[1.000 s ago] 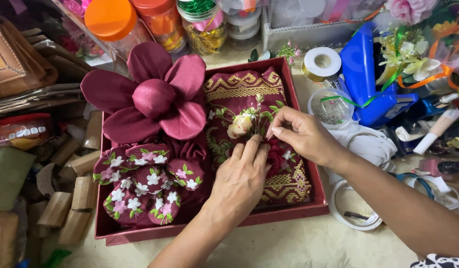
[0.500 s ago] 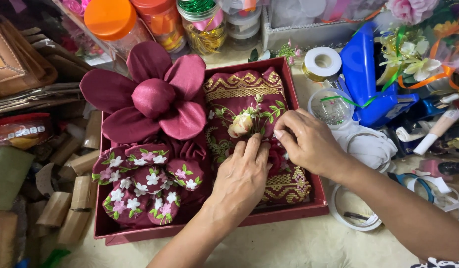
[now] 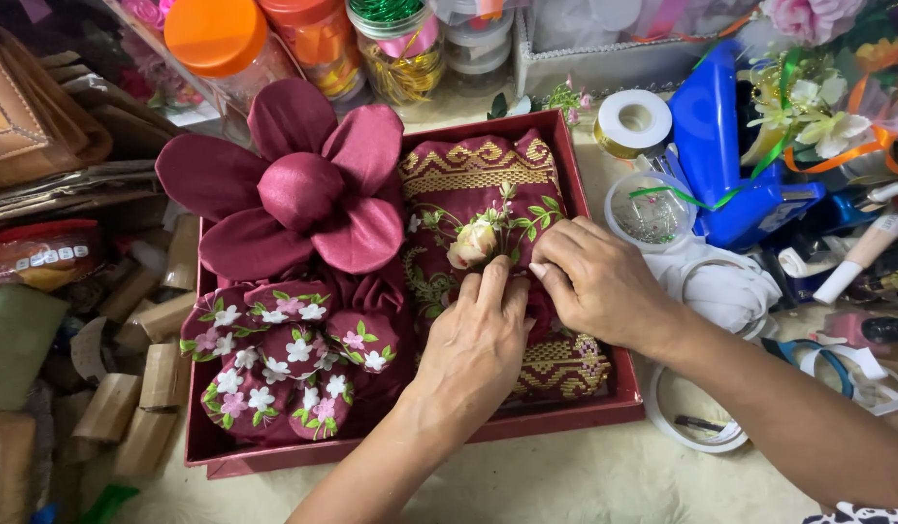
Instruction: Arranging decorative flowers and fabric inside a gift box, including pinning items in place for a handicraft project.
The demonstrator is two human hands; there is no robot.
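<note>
A shallow maroon tray (image 3: 575, 419) holds a large satin fabric flower (image 3: 303, 189), a smaller embroidered fabric flower (image 3: 284, 364) and a folded maroon cloth with gold pattern (image 3: 478, 165). On that cloth lies a small cream artificial rose with green sprigs (image 3: 473, 243). My left hand (image 3: 473, 344) rests flat on the cloth, fingertips just below the rose's stem. Beside it, my right hand (image 3: 594, 277) pinches at the stem end next to the rose; what its fingertips hold is hidden.
Jars with orange lids (image 3: 221, 44) stand behind the tray. Right of it lie a white tape roll (image 3: 635, 121), a clear round container (image 3: 653, 209), a blue glue gun (image 3: 720, 155), artificial flowers (image 3: 817, 107) and white tape rings (image 3: 720, 427). Cardboard pieces (image 3: 129, 388) crowd the left.
My right hand has shifted left and down, closer to my left hand, its fingertips now meeting at the rose's stem. My left hand has stayed put.
</note>
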